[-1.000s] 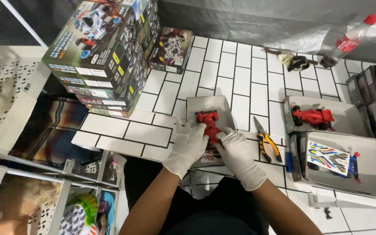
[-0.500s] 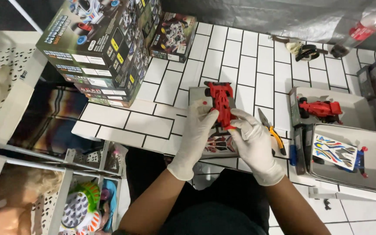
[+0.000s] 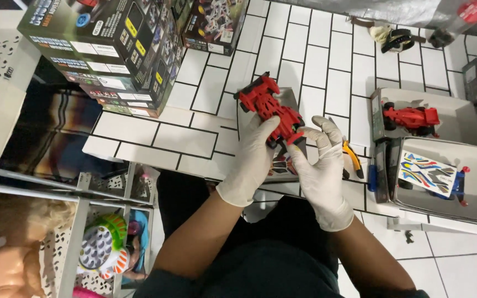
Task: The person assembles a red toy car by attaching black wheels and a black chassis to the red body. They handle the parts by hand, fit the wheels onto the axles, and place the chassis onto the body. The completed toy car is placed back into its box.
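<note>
From the head view, the gloved left hand [image 3: 254, 157] and gloved right hand [image 3: 320, 165] together grasp a red toy race car [image 3: 271, 107], raised above the white tiled tabletop [image 3: 150, 135]. Just right of the right hand lie yellow-handled pliers [image 3: 353, 159]; farther right, a grey tray [image 3: 459, 118] holds a second red car [image 3: 411, 117]. Stacked boxes [image 3: 106, 49] sit up-left of the left hand.

Both hands wear white gloves, forearms bare and angled inward. The left hand [image 3: 252, 157] closes its grip from below; the right hand [image 3: 321, 168] pinches with spread fingertips.
</note>
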